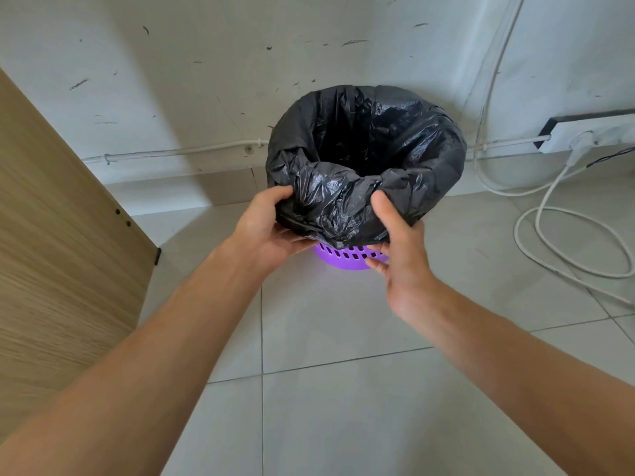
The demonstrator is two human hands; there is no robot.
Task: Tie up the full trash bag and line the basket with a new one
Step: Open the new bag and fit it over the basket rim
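Note:
A black trash bag point(364, 159) is spread open over a purple slotted basket point(347, 257) that stands on the tiled floor by the wall. Its folded-over edge covers nearly all of the basket; only the lower part shows. My left hand point(266, 231) grips the near left edge of the bag, thumb on top and fingers beneath. My right hand point(395, 238) holds the near right edge, thumb pressed on the plastic, fingers under the fold against the basket. The inside of the bag is dark and I cannot see what it contains.
A wooden panel point(58, 235) rises on the left. A white power strip point(587, 132) lies at the right by the wall, with white cables point(549, 235) looped on the floor. A thin conduit point(178, 151) runs along the wall base.

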